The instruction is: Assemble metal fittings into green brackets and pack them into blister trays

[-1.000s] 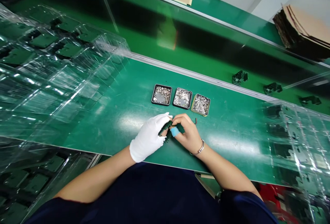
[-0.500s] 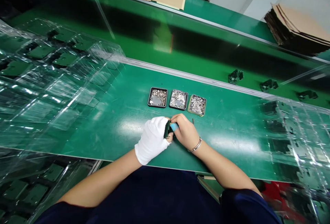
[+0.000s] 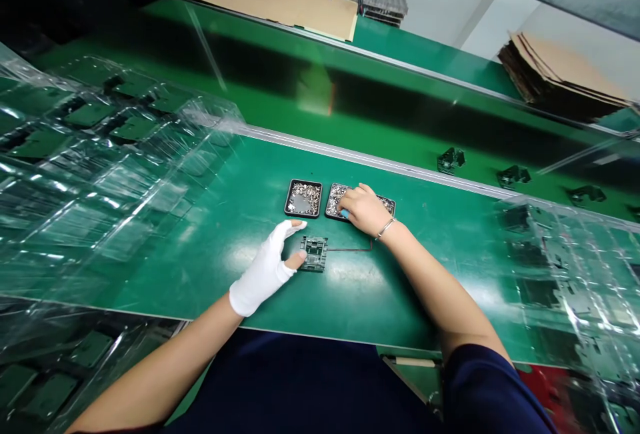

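A small green circuit board (image 3: 315,254) lies flat on the green table, with a thin dark wire running from its right side. My left hand (image 3: 270,261), in a white glove with bare fingertips, is open at the board's left edge, its thumb by the board. My right hand (image 3: 364,209) reaches over the middle tray (image 3: 330,211), fingers bent down at the small metal parts; what they hold, if anything, is hidden. Left of it stands another black tray (image 3: 303,199) of metal parts. The right tray (image 3: 388,203) is partly covered by my right hand.
Clear plastic trays with boards (image 3: 125,134) are stacked at the left, more (image 3: 565,281) at the right. A metal rail (image 3: 340,151) crosses behind the small trays; dark parts (image 3: 451,160) sit beyond it. Cardboard sheets (image 3: 565,67) lie on the upper shelf.
The board has gone from between both hands to the table. My left hand has opened and moved left; my right hand has moved up to the middle tray. The view has tilted slightly.
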The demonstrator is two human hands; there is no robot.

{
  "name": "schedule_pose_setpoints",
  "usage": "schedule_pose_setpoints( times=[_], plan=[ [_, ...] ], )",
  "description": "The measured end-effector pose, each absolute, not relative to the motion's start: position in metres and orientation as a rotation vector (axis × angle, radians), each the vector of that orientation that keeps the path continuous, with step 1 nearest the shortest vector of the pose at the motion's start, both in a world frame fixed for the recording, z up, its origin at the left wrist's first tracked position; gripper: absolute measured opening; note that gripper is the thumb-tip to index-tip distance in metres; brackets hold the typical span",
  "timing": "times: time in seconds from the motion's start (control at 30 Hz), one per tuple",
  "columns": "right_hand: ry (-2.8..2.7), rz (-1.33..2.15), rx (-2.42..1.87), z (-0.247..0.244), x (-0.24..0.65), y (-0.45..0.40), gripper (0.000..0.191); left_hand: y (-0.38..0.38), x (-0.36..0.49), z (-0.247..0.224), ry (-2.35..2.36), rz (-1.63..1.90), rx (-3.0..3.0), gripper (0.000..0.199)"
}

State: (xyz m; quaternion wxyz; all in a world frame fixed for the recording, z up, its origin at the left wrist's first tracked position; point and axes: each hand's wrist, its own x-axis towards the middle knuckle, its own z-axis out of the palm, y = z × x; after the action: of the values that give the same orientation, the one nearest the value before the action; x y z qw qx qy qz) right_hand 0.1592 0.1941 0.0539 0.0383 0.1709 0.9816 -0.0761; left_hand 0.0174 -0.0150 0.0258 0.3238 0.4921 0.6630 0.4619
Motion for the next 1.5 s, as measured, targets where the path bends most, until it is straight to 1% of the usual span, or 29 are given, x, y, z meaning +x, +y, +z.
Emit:
schedule_pose_setpoints(
  times=[0.13,0.33,0.5,1.0,1.17,1.33,1.5],
  plan=[
    [2.923,-0.191,0.522,0.053,0.15,0.193,0.026,-0.014,0.013,0.021,1.719,1.248,1.153,0.045],
    [2.87,-0.162,0.549,0.05,0.151,0.203,0.02,-0.015,0.013,0.025,1.691,1.237,1.147,0.045],
    [2.892,-0.221,0.549,0.049,0.153,0.204,0.025,-0.017,0.012,0.03,1.689,1.238,1.167,0.043],
    [2.888,-0.24,0.589,0.052,0.15,0.205,0.024,-0.019,0.014,0.032,1.741,1.185,1.246,0.039],
    [2.874,-0.168,0.553,0.049,0.143,0.201,0.025,-0.018,0.015,0.034,1.741,1.154,1.249,0.039],
    [2.868,-0.088,0.617,0.048,0.143,0.202,0.023,-0.019,0.014,0.034,1.748,1.161,1.265,0.037],
    [2.912,-0.175,0.609,0.048,0.148,0.203,0.023,-0.018,0.015,0.034,1.75,1.158,1.27,0.037]
  ],
)
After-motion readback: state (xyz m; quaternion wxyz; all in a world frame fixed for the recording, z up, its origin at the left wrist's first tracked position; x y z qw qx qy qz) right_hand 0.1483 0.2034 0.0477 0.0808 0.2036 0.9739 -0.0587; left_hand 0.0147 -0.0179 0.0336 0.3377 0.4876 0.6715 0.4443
